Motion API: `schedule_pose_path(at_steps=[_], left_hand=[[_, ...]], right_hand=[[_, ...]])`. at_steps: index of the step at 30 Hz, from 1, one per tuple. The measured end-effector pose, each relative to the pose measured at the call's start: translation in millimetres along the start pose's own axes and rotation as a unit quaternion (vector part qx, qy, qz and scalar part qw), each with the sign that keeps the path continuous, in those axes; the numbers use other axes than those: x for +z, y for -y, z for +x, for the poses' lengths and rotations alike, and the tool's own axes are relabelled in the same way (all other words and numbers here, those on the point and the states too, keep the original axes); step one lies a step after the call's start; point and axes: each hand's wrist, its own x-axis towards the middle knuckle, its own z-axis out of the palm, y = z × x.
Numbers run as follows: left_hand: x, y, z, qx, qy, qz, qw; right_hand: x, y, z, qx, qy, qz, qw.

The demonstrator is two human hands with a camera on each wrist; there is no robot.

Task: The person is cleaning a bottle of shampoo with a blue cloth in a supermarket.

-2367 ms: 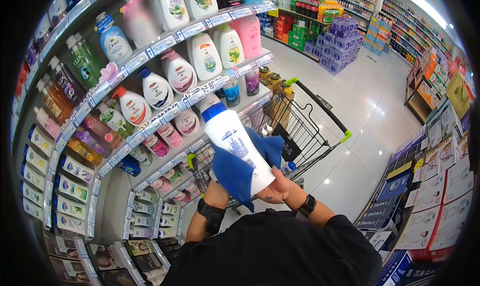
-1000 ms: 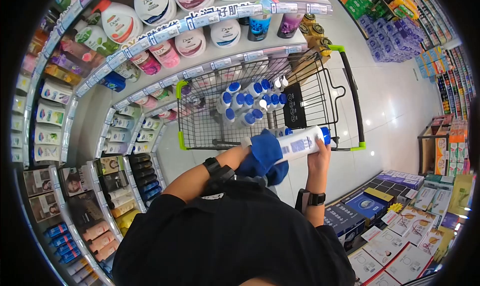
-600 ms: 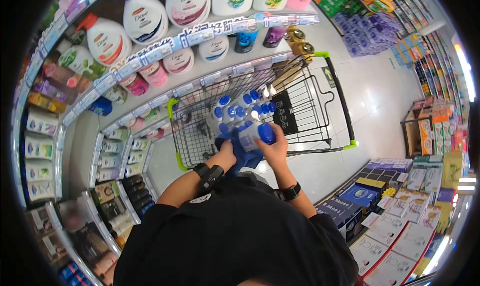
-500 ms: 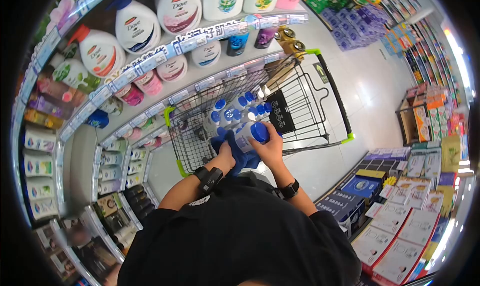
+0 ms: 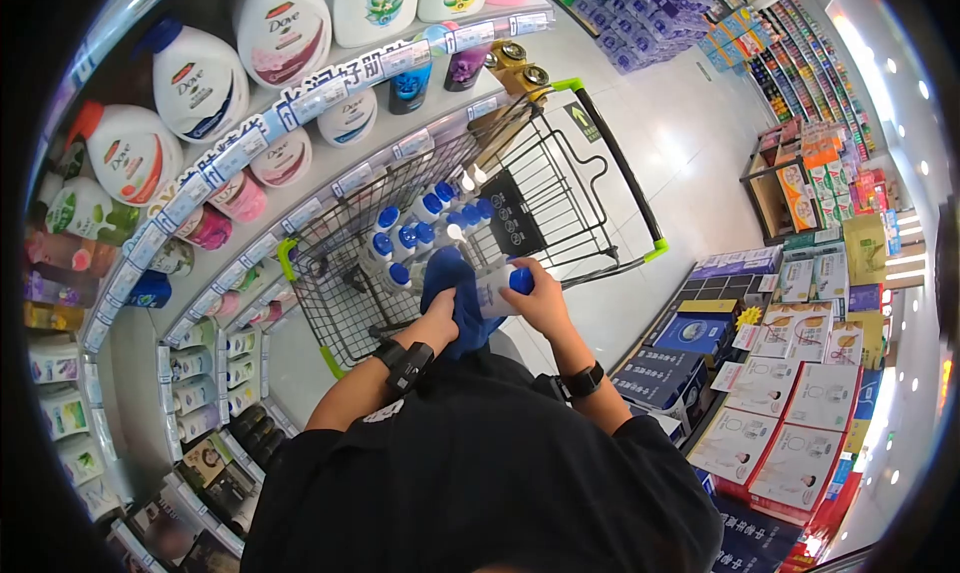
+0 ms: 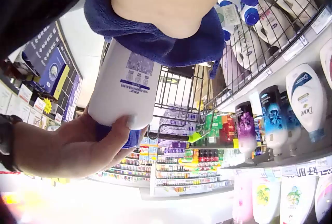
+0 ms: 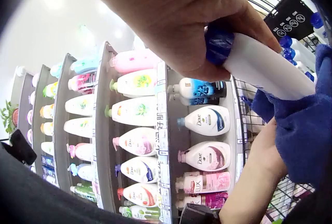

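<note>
A white bottle (image 5: 491, 293) with a blue cap is held between both hands in front of the torso. My right hand (image 5: 541, 300) grips it at the cap end, thumb and fingers around the blue cap (image 7: 220, 45). My left hand (image 5: 440, 318) holds a dark blue cloth (image 5: 462, 331) around the bottle's other end; the cloth hides part of that hand's grip. The left wrist view shows purple print on the bottle (image 6: 122, 86) and the cloth (image 6: 150, 42) draped over its base. Several blue-capped bottles (image 5: 408, 237) stand in the cart just beyond the hands.
The wire shopping cart (image 5: 345, 318) has a black handle (image 5: 622, 173) with green ends. Shelves of pump bottles (image 5: 200, 88) run along the left. Stacked boxes (image 5: 740, 433) lie on a display at the right. Shiny floor (image 5: 690, 168) extends beyond the cart.
The bottle was raised near the shelf, then lowered close to the torso, and now lies more sideways. The right hand has moved onto the cap end. The view has turned rightward.
</note>
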Motion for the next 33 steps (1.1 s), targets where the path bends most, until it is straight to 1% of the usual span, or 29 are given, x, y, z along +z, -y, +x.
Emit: schedule_pose_path(at_steps=[2, 3, 5, 6, 7, 8, 9, 10, 11, 12, 13, 14, 15, 16, 18, 19, 22, 23, 26, 28, 32, 33], left_hand=[[3.0, 1.2, 8.9, -0.012, -0.01, -0.002, 1.0], [2.2, 1.7, 16.2, -0.021, -0.008, -0.005, 1.0], [5.2, 0.1, 34.2, -0.034, -0.003, -0.011, 0.999], [20.5, -2.9, 28.7, -0.028, 0.003, 0.003, 1.0], [37.4, -3.4, 23.7, -0.021, 0.007, 0.015, 1.0], [50.9, -2.5, 21.0, -0.013, 0.01, 0.026, 1.0], [51.8, -1.0, 36.9, -0.02, 0.017, 0.004, 1.0], [56.9, -1.9, 44.9, -0.011, 0.0, -0.008, 1.0], [61.7, -2.1, 52.2, -0.003, -0.019, -0.018, 1.0], [65.6, -2.1, 61.3, 0.002, -0.037, -0.027, 0.999], [68.9, -1.6, 70.7, 0.025, -0.031, -0.042, 0.998], [75.5, -3.0, 76.2, 0.025, -0.043, -0.046, 0.998], [82.1, -5.5, 82.5, 0.026, -0.054, -0.051, 0.997], [88.1, -9.9, 89.7, 0.027, -0.064, -0.059, 0.996], [95.6, -15.4, 103.3, 0.025, -0.047, -0.078, 0.996], [97.0, -14.6, 110.8, 0.023, -0.04, -0.093, 0.995], [84.8, -13.6, 146.4, 0.013, -0.055, -0.127, 0.99], [78.4, -12.2, 158.5, 0.01, -0.054, -0.139, 0.989], [63.4, -10.2, 188.4, 0.055, -0.124, -0.167, 0.977], [55.1, -8.9, 200.4, 0.053, -0.143, -0.179, 0.972], [45.8, -7.9, 225.6, 0.049, -0.177, -0.177, 0.967], [44.8, -6.8, 230.9, 0.052, -0.185, -0.178, 0.965]], right_hand=[[-0.2, -4.3, 4.2, -0.005, 0.017, -0.049, 0.999], [-2.1, -4.6, 8.3, 0.003, 0.043, -0.042, 0.998], [-4.0, -3.8, 16.7, -0.009, 0.071, -0.063, 0.995], [-4.3, -4.8, 22.9, -0.018, 0.085, -0.074, 0.994], [-0.2, -15.9, 31.0, -0.055, 0.075, -0.088, 0.992], [-1.7, -24.4, 40.1, -0.054, 0.093, -0.098, 0.989], [-3.7, -31.4, 52.0, -0.055, 0.11, -0.108, 0.987], [-5.0, -38.0, 65.8, -0.056, 0.126, -0.116, 0.984], [-7.3, -45.5, 79.8, -0.033, 0.144, -0.105, 0.984], [-7.0, -57.0, 94.8, -0.04, 0.149, -0.097, 0.983], [-4.9, -71.4, 109.4, -0.044, 0.153, -0.089, 0.983], [-3.2, -83.7, 123.4, -0.047, 0.156, -0.083, 0.983], [-2.2, -91.7, 137.8, -0.005, 0.18, -0.086, 0.98], [2.5, -103.4, 151.7, -0.001, 0.182, -0.081, 0.98], [16.0, -127.4, 172.9, 0.009, 0.195, -0.076, 0.978], [23.4, -137.0, 182.7, 0.011, 0.216, -0.083, 0.973], [40.2, -145.5, 202.4, 0.016, 0.252, -0.13, 0.959], [49.9, -156.9, 208.1, 0.015, 0.261, -0.129, 0.957], [66.0, -173.4, 220.2, 0.012, 0.285, -0.123, 0.951], [79.1, -192.4, 225.5, 0.012, 0.296, -0.117, 0.948], [94.3, -215.2, 231.8, 0.047, 0.289, -0.125, 0.948], [99.0, -223.7, 230.2, 0.039, 0.27, -0.127, 0.954]])
